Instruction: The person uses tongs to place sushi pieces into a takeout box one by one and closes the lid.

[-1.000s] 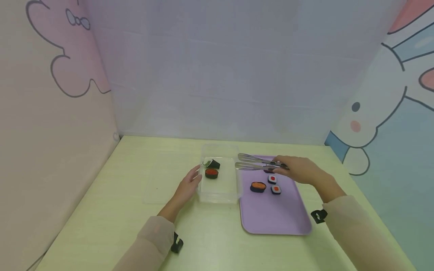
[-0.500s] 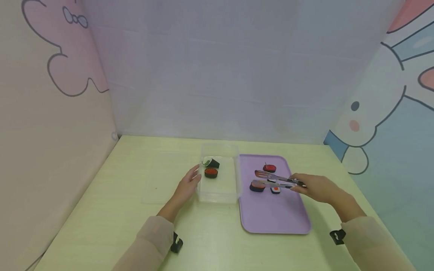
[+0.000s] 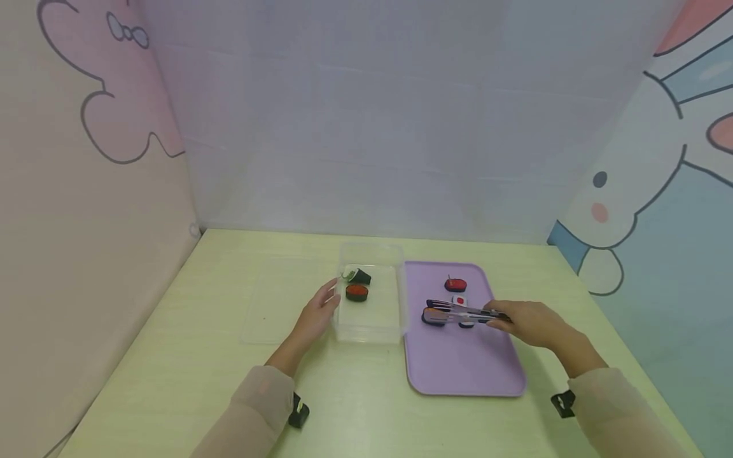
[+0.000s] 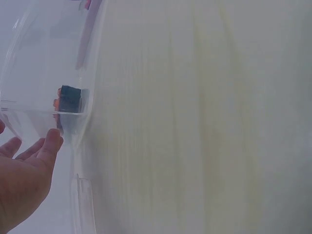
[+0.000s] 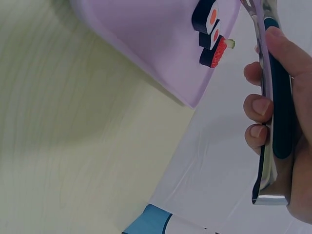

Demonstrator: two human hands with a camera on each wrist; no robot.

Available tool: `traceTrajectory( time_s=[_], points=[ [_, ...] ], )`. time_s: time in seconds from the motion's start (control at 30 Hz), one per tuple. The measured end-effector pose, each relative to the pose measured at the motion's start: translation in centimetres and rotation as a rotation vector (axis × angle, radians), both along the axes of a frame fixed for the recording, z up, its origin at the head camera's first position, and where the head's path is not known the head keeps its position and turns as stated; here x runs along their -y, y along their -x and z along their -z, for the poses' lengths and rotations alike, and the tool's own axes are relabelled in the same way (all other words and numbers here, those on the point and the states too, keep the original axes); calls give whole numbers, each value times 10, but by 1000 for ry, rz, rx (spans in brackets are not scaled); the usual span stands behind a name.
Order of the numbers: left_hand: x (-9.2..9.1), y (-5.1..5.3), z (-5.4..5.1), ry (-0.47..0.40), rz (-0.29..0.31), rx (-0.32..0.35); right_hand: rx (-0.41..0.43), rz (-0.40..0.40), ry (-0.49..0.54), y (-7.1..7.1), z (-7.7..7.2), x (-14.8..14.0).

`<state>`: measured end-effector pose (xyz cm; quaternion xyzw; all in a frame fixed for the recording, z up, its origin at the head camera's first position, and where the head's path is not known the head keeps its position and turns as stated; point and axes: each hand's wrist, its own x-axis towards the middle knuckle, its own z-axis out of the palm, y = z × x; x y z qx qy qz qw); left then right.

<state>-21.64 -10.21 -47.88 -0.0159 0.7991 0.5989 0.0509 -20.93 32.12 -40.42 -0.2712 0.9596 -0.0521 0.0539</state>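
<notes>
The right hand (image 3: 529,321) grips metal tongs (image 3: 466,310) with dark handle grips (image 5: 280,97). Over the purple tray (image 3: 458,369), the tongs' tips are at an orange-topped sushi piece (image 3: 433,317); whether they clamp it cannot be told. Beside them lie a small roll (image 3: 460,299), another partly under the tongs, and a red-topped piece (image 3: 455,285). The left hand (image 3: 312,318), fingers relaxed, touches the left wall of a clear container (image 3: 366,334). Inside the container are a red-topped piece (image 3: 357,293) and a green-filled dark roll (image 3: 360,277).
A clear flat lid (image 3: 275,312) lies on the pale yellow table (image 3: 343,407), left of the container. The tray's left edge adjoins the container's right side. Behind the table hangs a pale backdrop (image 3: 366,140), with a rabbit drawing on the right wall.
The right hand has moved the tongs from beside the container's upper right, rightward and toward the near side, down to the orange-topped piece. The left hand stays at the container.
</notes>
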Motion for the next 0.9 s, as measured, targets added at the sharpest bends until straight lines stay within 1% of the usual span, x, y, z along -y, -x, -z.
traceTrajectory(
  time_s=[0.2,0.37,0.47,0.6,0.67,0.73,0.9],
  points=[
    [1,-1,1,4,0,-5,24,25,21,0,-8,0],
    [0,-1,1,-3,0,-1,-8,16,40,2,-24,3],
    [1,-1,0,-7,0,0,-16,9,68,4,-34,9],
    [1,-1,0,-4,2,1,8,12,97,7,-42,25],
    [1,-1,0,-1,2,2,21,8,104,10,-43,36],
    [1,-1,-1,1,0,3,23,-13,104,14,-43,47],
    [1,-2,-1,-3,3,-3,12,-107,102,26,-38,75]
  ],
)
